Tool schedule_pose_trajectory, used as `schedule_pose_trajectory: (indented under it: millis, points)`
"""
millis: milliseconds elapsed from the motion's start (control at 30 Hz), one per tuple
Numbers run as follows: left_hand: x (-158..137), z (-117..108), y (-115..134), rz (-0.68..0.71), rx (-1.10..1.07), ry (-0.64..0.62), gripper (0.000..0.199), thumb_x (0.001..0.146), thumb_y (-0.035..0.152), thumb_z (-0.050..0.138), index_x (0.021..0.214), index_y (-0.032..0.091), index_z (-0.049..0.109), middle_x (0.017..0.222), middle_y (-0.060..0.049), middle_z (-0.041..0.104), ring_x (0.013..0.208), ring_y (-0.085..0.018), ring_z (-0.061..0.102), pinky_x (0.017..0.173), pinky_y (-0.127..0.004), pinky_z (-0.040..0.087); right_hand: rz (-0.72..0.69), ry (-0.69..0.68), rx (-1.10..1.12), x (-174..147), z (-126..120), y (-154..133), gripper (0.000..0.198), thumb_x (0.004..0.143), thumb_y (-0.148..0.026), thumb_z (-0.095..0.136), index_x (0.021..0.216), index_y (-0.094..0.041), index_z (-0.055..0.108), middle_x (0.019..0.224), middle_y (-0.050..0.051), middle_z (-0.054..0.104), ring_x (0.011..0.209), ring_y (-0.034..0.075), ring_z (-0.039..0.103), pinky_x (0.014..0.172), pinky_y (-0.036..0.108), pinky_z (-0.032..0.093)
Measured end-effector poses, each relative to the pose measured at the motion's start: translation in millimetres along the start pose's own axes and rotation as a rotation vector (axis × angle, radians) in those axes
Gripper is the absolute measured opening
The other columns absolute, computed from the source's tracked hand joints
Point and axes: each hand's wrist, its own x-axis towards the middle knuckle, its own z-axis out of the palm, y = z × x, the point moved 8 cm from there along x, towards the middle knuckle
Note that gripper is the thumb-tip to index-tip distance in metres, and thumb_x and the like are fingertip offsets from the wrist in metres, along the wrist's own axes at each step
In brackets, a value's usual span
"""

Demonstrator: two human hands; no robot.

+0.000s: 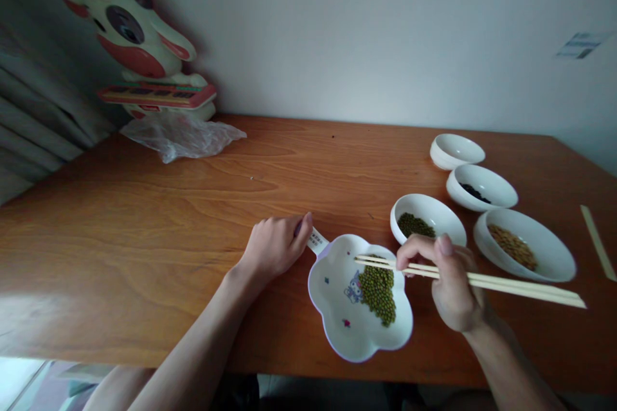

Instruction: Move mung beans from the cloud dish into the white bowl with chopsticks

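A white flower-shaped dish point(337, 321) with a purple rim and a cartoon print lies near the table's front edge. My left hand point(277, 247) is closed around its handle point(317, 242). Green mung beans point(377, 292) are heaped in the dish's right half. My right hand point(453, 276) grips a pair of pale chopsticks point(515, 284), their tips over the top of the heap. No bean can be made out between the tips. Just behind my right hand stands a white bowl point(448, 221) of green beans, partly covered by the fingers.
Three more white bowls stand at the right: one point(554, 257) with tan grains, one point(496, 186) with dark beans, one point(457, 151) farthest back. A pale stick point(598, 241) lies at far right. A cow-shaped toy keyboard point(157, 95) and clear plastic bag point(186, 136) sit back left.
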Motion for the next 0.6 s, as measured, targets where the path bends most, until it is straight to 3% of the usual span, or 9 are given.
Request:
schedule_pose_trajectory:
  millis: [300,600]
  points:
    - [-0.6,0.5,-0.8,-0.004,-0.013,-0.01,0.065,0.107,0.056,0.022,0.08,0.02,0.069,0.074,-0.008,0.072,0.063,-0.02,0.063,0.059,-0.03,0.027,-0.037,0.039,0.031,-1.5,-0.6,-8.0,0.057,0.109,-0.046,0.029,0.075,-0.021,0.068,0.071,0.003,0.066,0.065,0.017,0.061,0.063,0.034,0.045]
    - [-0.9,2.0,-2.1,-0.01,0.007,-0.018,0.063,0.107,0.055,0.022,0.081,0.021,0.069,0.076,-0.008,0.073,0.064,-0.02,0.064,0.058,-0.03,0.025,-0.064,0.106,0.032,-4.2,-1.6,-7.2,0.064,0.111,-0.043,0.025,0.07,-0.02,0.069,0.062,0.002,0.064,0.059,0.015,0.061,0.06,0.032,0.043]
